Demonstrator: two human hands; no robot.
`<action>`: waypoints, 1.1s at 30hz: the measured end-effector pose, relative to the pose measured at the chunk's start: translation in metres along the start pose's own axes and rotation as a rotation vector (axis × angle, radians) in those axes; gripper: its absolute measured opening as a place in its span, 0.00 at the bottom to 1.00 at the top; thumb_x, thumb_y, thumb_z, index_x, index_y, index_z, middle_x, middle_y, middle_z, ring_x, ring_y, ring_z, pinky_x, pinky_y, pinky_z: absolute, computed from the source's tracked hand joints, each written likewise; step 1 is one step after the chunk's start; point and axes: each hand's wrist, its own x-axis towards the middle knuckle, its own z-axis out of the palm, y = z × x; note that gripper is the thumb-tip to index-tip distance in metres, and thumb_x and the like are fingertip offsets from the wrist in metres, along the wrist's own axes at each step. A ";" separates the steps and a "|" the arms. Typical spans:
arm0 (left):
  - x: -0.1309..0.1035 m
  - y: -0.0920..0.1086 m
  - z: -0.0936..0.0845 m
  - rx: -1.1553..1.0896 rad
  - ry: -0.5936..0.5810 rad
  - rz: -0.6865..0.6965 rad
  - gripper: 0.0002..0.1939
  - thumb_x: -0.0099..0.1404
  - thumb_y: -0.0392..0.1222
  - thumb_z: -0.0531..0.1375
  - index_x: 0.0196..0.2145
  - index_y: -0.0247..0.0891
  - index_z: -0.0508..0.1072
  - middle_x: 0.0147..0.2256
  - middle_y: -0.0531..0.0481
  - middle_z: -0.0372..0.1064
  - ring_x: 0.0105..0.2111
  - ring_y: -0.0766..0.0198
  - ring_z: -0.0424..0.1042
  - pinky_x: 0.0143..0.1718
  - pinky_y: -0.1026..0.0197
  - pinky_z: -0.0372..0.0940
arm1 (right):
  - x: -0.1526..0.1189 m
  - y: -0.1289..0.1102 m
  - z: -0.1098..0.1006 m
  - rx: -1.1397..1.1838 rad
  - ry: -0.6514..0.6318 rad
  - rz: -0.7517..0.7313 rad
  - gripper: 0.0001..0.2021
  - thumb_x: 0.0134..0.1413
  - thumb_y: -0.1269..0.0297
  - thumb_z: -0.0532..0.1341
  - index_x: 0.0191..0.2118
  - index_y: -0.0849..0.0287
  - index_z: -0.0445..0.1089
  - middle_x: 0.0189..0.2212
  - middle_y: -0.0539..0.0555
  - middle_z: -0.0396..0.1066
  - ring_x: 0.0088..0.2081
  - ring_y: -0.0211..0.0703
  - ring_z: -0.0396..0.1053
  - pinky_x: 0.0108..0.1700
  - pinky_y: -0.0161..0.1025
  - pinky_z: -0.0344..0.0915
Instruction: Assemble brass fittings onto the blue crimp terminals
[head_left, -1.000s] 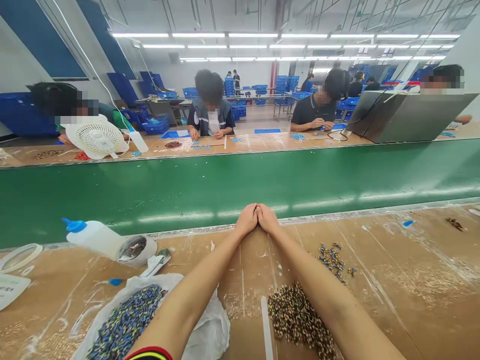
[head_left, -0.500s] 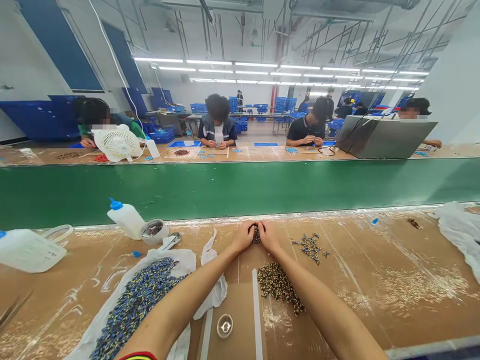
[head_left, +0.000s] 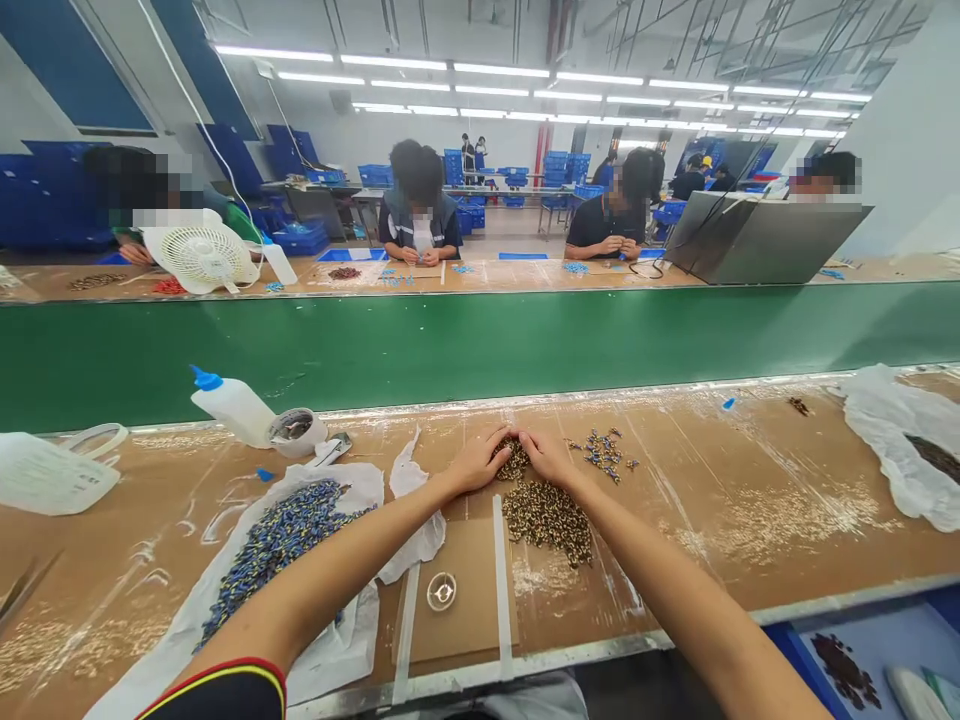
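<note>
My left hand and my right hand lie on the brown bench, fingertips meeting at the far side of a small heap of dark and yellowish pieces. The fingers curve round this heap, which shows between the palms. Just nearer to me sits a larger pile of similar pieces, close to the small heap. To the right of my right hand are scattered blue and yellow pieces. A big pile of blue and yellow pieces rests on white sheeting left of my left forearm.
A small clear dish stands on a taped board. White bottles and a tape roll are at the left. White sheeting lies right. Beyond the green strip, people sit at another bench.
The view has tilted down and shifted. My hands have come nearer to the large pile, and more of the small heap shows between them. The large pile looks more compact.
</note>
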 end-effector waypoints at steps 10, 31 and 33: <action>0.010 0.016 0.016 -0.018 -0.145 0.134 0.26 0.73 0.50 0.46 0.62 0.36 0.63 0.65 0.42 0.58 0.66 0.56 0.56 0.68 0.50 0.51 | -0.039 -0.006 -0.014 -0.018 -0.097 -0.020 0.26 0.68 0.50 0.44 0.57 0.58 0.70 0.58 0.59 0.70 0.60 0.49 0.66 0.63 0.52 0.60; 0.018 0.056 0.021 -0.154 -0.425 0.433 0.25 0.74 0.49 0.43 0.60 0.37 0.67 0.62 0.45 0.64 0.63 0.60 0.62 0.66 0.56 0.55 | -0.149 -0.017 -0.034 0.016 0.260 0.129 0.28 0.67 0.45 0.44 0.51 0.56 0.75 0.51 0.58 0.75 0.55 0.50 0.72 0.60 0.52 0.64; 0.012 0.050 0.011 -0.157 -0.396 0.404 0.26 0.74 0.50 0.42 0.61 0.37 0.67 0.62 0.46 0.63 0.63 0.60 0.61 0.66 0.55 0.55 | -0.159 -0.020 -0.029 -0.007 0.338 0.156 0.28 0.68 0.45 0.44 0.51 0.56 0.75 0.52 0.59 0.75 0.56 0.50 0.71 0.61 0.52 0.64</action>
